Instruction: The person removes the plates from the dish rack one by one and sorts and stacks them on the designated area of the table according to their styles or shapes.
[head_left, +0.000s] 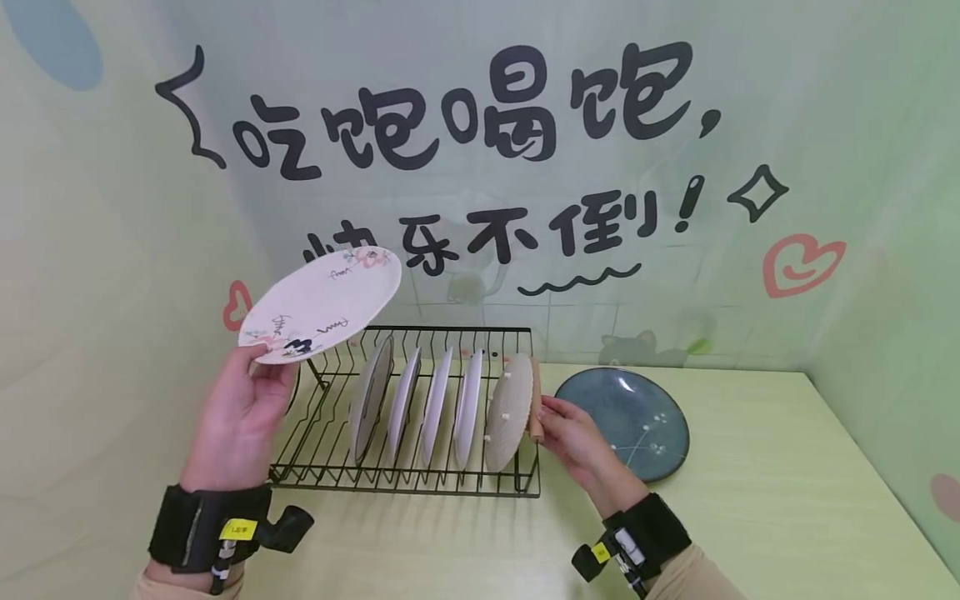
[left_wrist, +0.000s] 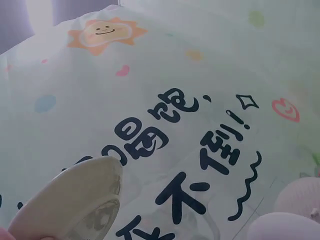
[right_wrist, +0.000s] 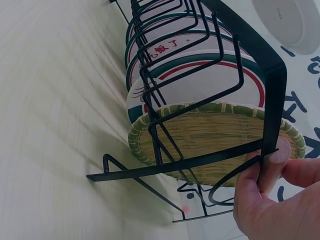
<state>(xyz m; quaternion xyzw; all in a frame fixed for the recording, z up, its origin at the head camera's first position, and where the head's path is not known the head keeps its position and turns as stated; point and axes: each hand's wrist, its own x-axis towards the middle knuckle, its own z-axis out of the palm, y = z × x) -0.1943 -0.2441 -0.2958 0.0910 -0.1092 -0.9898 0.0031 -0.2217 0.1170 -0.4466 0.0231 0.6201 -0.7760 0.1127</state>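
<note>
My left hand point(head_left: 251, 400) holds a white oval plate point(head_left: 322, 304) with pink flowers and dark writing, tilted in the air above the rack's left end. In the left wrist view the plate point(left_wrist: 75, 195) shows its pale, rimmed underside. A black wire dish rack point(head_left: 405, 492) holds several plates point(head_left: 437, 408) on edge. At its right end stands a woven bamboo tray point(right_wrist: 210, 140) with a green-bound rim. My right hand point(head_left: 573, 437) pinches at the tray's edge, beside the rack's end frame. In the right wrist view black wire partly hides those fingers point(right_wrist: 247, 185).
A dark blue plate point(head_left: 630, 417) with a pale flower pattern lies flat on the table point(head_left: 772, 467), right of the rack. Behind stands a printed wall sheet point(head_left: 465, 183) with large dark characters. Side sheets rise at left and right.
</note>
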